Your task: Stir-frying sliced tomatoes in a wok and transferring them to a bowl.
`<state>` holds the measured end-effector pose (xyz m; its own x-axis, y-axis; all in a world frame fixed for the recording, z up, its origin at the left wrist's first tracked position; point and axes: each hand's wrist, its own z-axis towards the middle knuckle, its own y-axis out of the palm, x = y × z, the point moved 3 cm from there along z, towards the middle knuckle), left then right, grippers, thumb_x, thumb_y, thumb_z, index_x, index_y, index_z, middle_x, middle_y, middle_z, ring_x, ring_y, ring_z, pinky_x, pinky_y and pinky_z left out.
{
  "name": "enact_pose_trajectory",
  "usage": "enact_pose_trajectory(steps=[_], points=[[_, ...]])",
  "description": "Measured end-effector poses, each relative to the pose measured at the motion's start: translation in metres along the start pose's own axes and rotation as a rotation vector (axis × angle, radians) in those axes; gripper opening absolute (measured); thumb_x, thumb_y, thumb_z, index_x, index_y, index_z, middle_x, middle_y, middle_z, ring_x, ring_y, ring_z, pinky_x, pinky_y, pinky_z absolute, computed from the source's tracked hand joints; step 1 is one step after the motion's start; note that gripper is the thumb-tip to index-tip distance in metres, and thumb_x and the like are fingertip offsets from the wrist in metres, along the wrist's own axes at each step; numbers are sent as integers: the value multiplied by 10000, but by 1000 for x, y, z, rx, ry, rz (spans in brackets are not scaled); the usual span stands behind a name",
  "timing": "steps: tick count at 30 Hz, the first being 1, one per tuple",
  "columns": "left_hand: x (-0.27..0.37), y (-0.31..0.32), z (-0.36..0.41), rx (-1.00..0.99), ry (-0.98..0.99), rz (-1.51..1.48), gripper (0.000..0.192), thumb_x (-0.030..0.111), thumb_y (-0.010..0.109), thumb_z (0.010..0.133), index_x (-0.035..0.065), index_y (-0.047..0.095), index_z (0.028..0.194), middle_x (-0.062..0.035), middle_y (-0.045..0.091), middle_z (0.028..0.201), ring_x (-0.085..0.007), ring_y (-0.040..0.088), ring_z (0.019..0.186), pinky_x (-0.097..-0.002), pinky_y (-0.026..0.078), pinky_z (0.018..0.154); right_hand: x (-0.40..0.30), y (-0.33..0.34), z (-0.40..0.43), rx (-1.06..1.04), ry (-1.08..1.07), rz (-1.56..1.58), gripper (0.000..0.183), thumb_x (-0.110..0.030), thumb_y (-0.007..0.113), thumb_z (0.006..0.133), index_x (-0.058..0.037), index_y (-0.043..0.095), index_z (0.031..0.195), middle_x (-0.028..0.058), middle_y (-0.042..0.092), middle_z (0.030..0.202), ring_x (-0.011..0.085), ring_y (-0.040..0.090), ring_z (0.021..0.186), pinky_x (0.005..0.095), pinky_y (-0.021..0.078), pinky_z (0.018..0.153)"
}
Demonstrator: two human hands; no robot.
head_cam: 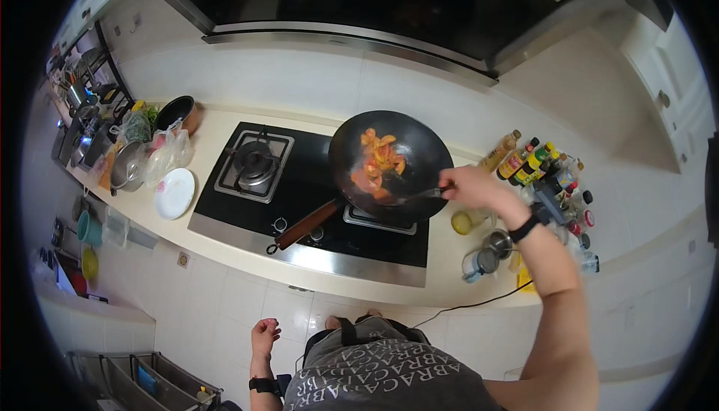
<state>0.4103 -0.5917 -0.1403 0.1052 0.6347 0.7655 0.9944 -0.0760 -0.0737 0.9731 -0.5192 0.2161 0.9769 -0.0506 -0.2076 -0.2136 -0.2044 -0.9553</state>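
Observation:
My right hand [469,185] grips the dark handle of a metal spatula [421,193] at the right side of a black wok [424,153]. The spatula's blade reaches down into the wok, against orange-red pieces of food [382,158] that look like cut tomato. On the right burner of a black glass gas hob [306,169] sits the wok, its wooden handle [309,224] pointing toward the front left. Away from the counter, my left hand [265,335] hangs low at my side, fingers loosely curled and holding nothing.
Sauce bottles [525,164] and jars crowd the counter right of the hob. Left stand a white plate [175,193], a plastic bag [168,155], a metal bowl [126,169] and a dark pan [177,113]. A range hood [348,35] overhangs the hob. A black cable [477,305] crosses the counter's front edge.

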Motion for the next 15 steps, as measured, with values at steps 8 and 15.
enact_pose_trajectory(steps=[8, 15], points=[[-5, 13, -6, -77, 34, 43, 173, 209, 627, 910, 66, 631, 1008, -34, 668, 904, -149, 658, 769, -269, 528, 642, 22, -28, 14, 134, 129, -36, 212, -187, 679, 805, -109, 629, 995, 133, 680, 919, 334, 641, 911, 425, 503, 771], [-30, 13, -14, -22, -105, -3, 176, 217, 643, 903, 74, 628, 1005, -38, 670, 924, -165, 658, 765, -285, 534, 647, 27, 10, 36, 325, 91, -247, 202, -181, 683, 791, -149, 644, 986, 124, 678, 897, 344, 634, 911, 440, 507, 762]])
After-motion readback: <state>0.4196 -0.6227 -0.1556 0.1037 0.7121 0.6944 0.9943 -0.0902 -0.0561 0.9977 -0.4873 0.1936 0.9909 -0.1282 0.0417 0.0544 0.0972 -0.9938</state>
